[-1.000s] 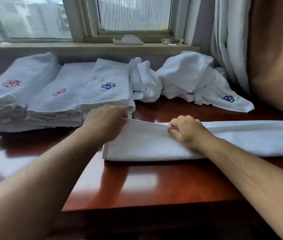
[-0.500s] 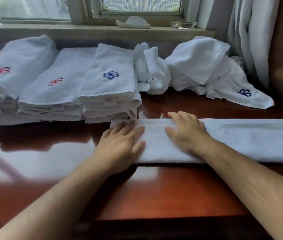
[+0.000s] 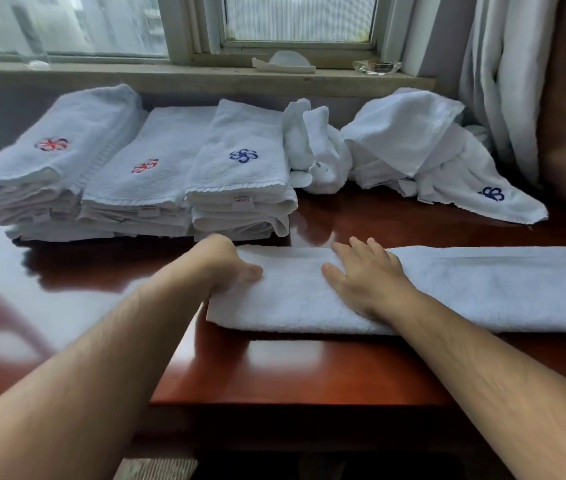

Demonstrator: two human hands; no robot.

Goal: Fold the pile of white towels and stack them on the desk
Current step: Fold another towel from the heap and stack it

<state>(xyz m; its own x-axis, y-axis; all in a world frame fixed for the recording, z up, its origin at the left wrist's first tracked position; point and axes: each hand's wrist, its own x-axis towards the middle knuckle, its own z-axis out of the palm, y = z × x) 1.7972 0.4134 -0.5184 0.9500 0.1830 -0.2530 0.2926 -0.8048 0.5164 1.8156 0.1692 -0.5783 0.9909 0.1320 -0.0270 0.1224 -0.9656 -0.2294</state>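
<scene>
The long folded towel lay across mid-frame on the desk. The left hand pinched its left end, thumb on top; the right hand pressed it, fingers flat.

Bare desk fronts the long towel; 3 folded stacks and loose pile block behind.

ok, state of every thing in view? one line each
Long white terry towel: folded lengthwise into a strip, flat on the glossy red-brown wooden desk.
Left hand: grips the towel's left end.
Right hand: flat, pressing on the towel.
Three stacks of white towels: folded, side by side.
Heap of white towels: crumpled, unfolded.
</scene>
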